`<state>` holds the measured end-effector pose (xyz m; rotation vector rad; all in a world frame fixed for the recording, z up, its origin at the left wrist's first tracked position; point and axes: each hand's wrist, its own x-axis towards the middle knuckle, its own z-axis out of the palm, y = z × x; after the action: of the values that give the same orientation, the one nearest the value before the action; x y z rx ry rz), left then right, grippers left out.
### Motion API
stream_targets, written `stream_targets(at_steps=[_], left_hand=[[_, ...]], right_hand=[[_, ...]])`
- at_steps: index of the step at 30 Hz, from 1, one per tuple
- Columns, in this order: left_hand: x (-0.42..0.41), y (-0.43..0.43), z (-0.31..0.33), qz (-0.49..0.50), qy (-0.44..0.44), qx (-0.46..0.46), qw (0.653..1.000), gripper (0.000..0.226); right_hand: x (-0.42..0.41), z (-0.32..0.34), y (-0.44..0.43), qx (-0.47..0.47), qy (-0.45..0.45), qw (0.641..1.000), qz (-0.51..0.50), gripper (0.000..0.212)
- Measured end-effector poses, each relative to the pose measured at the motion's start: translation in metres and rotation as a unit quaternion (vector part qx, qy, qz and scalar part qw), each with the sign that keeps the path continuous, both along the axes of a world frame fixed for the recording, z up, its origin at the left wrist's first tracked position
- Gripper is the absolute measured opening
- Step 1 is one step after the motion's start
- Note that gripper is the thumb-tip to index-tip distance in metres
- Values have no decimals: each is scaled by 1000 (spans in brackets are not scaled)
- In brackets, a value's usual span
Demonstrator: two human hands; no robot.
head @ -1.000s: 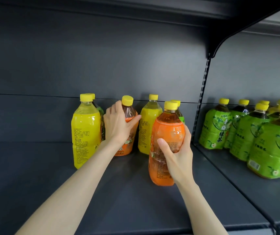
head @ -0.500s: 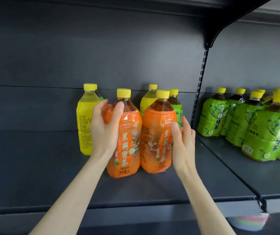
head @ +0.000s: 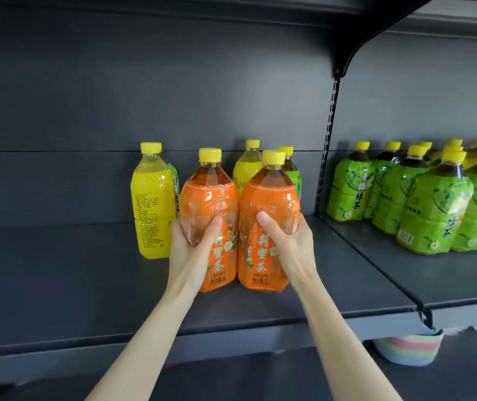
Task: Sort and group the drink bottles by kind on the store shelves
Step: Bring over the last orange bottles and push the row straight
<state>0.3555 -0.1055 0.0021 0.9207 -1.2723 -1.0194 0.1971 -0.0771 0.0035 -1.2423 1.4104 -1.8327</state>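
Head: hands (head: 193, 250) gripping orange btls (head: 263, 215).

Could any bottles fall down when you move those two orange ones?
Maybe. The left hand and right hand each wrap only partway around a wide orange bottle, so one grip could slip. The yellow bottle stands close beside the left one, so a nudge might topple it.

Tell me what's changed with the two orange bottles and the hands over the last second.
The left hand pulled its orange bottle forward from the back row, beside the other orange bottle. The right hand briefly loosened, then gripped that one again. Now the pair stands side by side, each gripped. The yellow bottle and green bottles stayed put.
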Motion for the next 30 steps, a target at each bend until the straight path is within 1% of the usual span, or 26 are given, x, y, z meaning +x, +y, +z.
stream_targets(at_steps=[3, 7, 9, 13, 17, 19, 24, 29, 30], left_hand=[[-3, 7, 6, -8, 0, -12, 1000, 69], [-18, 26, 24, -38, 7, -41, 998, 46], [-34, 39, 34, -56, 4, -58, 997, 48], [-82, 74, 44, -116, 6, -81, 990, 64], [-147, 121, 41, -162, 27, -72, 984, 69], [-184, 151, 36, -186, 32, -63, 980, 73], [-278, 230, 23, -271, 35, -50, 961, 72], [-346, 269, 26, -301, 37, -47, 952, 67], [-362, 275, 30, -305, 39, -54, 950, 66]], right_hand=[[0, 3, 13, -16, -12, 999, -27, 80], [-21, 16, 45, -41, -24, 998, -47, 72], [-38, 26, 65, -60, -21, 996, -60, 67], [-82, 40, 115, -78, -15, 992, -101, 62], [-141, 41, 181, -74, -8, 985, -157, 54], [-175, 37, 219, -67, -3, 981, -180, 55], [-260, 27, 315, -47, 2, 974, -221, 60], [-325, 34, 371, -54, 21, 966, -253, 48], [-342, 37, 378, -57, 23, 964, -258, 49]])
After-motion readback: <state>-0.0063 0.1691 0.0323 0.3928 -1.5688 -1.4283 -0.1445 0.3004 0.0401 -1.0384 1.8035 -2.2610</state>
